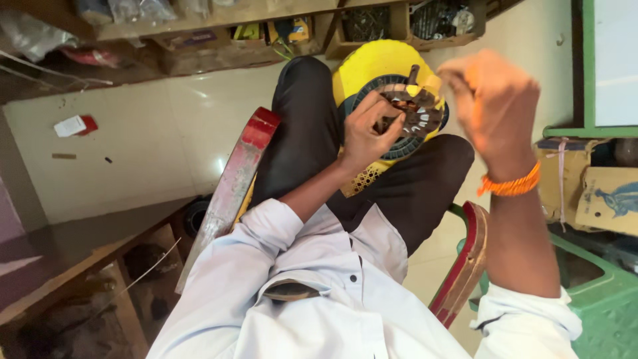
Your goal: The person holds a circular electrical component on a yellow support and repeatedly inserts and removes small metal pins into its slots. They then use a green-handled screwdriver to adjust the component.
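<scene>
My left hand (369, 133) pinches the round wire coil (407, 110) on my lap. My right hand (495, 100) is up, fingers closed, blurry; I can't tell what's inside. I think a hard pull could snap thin wire or tip the coil off.

At the centre of the frame the round motor stator (407, 110) looks like dull dark metal, with glossy copper-coloured wire and small white plastic-looking tabs around its ring. Beneath it the yellow housing (372, 66) is matt plastic with a perforated edge. Toward the upper left, the floor (166, 139) is smooth, glossy cream tile catching a highlight. The chair arms (232, 189) show worn red paint over pale wood. The shirt (319, 306) is soft matt pale cloth, the trousers (299, 126) dark matt cloth. At right the cardboard box (608, 196) is matt brown, the crate (605, 306) green plastic
</scene>
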Motion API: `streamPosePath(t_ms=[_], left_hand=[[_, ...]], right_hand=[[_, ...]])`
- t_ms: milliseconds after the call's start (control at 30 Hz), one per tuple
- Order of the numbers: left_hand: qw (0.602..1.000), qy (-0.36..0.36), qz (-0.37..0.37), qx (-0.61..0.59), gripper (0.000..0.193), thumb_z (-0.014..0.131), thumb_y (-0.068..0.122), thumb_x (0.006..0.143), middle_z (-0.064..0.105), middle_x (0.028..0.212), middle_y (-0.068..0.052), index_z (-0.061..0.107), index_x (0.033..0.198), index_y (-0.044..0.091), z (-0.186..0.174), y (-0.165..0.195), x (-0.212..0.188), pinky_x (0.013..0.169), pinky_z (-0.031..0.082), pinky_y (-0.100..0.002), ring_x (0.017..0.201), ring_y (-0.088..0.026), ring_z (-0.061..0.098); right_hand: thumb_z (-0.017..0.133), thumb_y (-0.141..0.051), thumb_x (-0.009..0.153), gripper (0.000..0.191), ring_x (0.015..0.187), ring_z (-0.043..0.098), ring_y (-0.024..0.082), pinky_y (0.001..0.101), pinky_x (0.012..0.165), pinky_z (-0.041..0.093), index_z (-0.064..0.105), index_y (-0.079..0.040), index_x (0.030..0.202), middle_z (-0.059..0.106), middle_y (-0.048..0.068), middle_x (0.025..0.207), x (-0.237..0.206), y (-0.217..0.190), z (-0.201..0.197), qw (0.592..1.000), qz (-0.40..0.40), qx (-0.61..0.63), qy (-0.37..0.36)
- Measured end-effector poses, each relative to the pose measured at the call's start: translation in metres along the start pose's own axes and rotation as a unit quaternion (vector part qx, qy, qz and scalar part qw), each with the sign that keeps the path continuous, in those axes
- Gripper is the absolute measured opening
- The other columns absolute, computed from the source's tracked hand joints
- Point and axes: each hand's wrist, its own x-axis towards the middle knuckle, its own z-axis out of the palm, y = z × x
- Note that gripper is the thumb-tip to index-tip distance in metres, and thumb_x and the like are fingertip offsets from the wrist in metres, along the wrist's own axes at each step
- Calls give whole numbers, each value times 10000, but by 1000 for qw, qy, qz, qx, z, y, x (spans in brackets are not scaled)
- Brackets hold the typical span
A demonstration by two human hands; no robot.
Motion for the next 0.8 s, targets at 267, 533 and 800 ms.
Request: streamPosePath(t_ms=[267, 533, 800], left_hand=[[999, 15, 12, 50, 110, 768, 68, 881, 623, 932, -48, 672, 933, 51, -1, 2, 4, 666, 525, -312, 757, -201, 672], [992, -8, 77, 95, 117, 799, 66, 860, 619, 870, -43, 694, 912, 65, 0, 5, 9, 673, 540, -336, 736, -219, 677], [994, -20, 96, 55, 113, 787, 41, 865, 638, 879, -56, 682, 906, 48, -1, 4, 11, 680, 552, -324, 751, -213, 691]], right_hand=[[757, -48, 997, 74, 621, 531, 120, 304, 576, 421, 791, -14, 1053, 617, 86, 724, 25, 53, 49, 986, 115, 108, -55], [792, -91, 990, 106, 620, 382, 12, 242, 534, 290, 770, 12, 1004, 485, -70, 677, 20, 78, 76, 946, 207, 241, -71], [796, -75, 1051, 88, 641, 330, 17, 247, 568, 246, 771, 8, 1053, 434, -86, 699, 25, 65, 54, 952, 168, 255, -6]])
